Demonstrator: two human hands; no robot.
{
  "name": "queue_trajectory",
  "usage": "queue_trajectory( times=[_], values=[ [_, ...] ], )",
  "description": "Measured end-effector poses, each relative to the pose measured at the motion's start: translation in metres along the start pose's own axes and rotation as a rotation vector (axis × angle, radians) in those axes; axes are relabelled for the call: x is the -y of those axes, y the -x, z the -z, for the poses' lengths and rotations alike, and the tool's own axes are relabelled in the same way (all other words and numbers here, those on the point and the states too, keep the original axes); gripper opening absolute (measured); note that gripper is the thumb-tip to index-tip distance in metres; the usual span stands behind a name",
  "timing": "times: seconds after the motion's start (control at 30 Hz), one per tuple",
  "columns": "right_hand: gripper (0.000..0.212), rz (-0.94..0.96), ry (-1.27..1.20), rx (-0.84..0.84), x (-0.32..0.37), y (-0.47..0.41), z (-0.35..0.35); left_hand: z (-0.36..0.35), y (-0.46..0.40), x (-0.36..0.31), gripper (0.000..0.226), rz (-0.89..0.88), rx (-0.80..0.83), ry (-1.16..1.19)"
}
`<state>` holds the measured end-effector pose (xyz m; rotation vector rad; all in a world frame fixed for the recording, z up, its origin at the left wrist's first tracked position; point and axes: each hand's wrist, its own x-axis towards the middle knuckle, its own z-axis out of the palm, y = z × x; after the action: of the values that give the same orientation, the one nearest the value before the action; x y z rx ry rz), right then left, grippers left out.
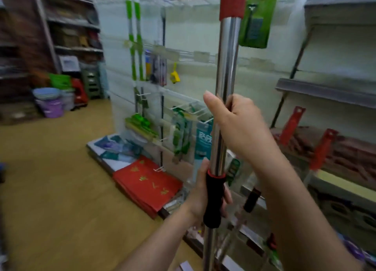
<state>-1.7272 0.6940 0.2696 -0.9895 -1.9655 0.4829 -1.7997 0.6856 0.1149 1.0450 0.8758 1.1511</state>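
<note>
Head view is showing a shop aisle: green-handled mops point(135, 40) are hanging on a wire display rack point(183, 53), red paper bags point(146, 181) are lying at its foot, and purple buckets point(50, 104) are standing well off to the left. Upright in front of the rack, a chrome mop pole point(225, 67) is blocking the middle. Right hand point(238, 122) is wrapping its fingers around the bare metal; left hand point(205, 191) is gripping the black twist collar point(214, 199) lower down.

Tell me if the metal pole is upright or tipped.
Nearly upright: the metal pole runs top to bottom of the view, top leaning slightly right. The right hand grips its chrome, left hand its black sleeve.
</note>
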Motion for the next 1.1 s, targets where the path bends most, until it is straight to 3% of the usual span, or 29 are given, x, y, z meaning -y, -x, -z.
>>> queue_trajectory(
  times=[0.1,0.17,0.33,0.47,0.57,0.67,0.83,1.1],
  values=[
    [0.046,0.053,-0.063,0.100,0.026,-0.033,-0.050,0.061,0.011,-0.020,0.091,-0.024,-0.141,0.046],
    [0.045,0.102,-0.107,0.110,0.038,-0.051,-0.086,0.097,0.019,-0.039,0.081,-0.055,-0.239,0.028],
    [0.052,0.166,-0.366,0.210,0.048,-0.082,-0.177,0.190,0.028,-0.090,0.081,-0.154,-0.414,-0.032],
    [0.036,0.204,-0.474,0.291,0.059,-0.109,-0.242,0.255,0.025,-0.134,0.077,-0.275,-0.479,0.025],
    [0.034,0.187,-0.578,0.274,0.073,-0.144,-0.287,0.299,0.017,-0.163,0.088,-0.292,-0.522,-0.052],
    [0.040,0.201,-0.640,0.236,0.084,-0.191,-0.337,0.353,-0.003,-0.185,0.092,-0.375,-0.686,-0.166],
    [0.034,0.246,-0.610,0.302,0.095,-0.278,-0.415,0.437,-0.037,-0.212,0.038,-0.667,-0.963,-0.473],
    [0.036,0.278,-0.486,0.367,0.108,-0.404,-0.534,0.582,-0.093,-0.250,0.040,-0.695,-1.056,-0.683]
  ],
)
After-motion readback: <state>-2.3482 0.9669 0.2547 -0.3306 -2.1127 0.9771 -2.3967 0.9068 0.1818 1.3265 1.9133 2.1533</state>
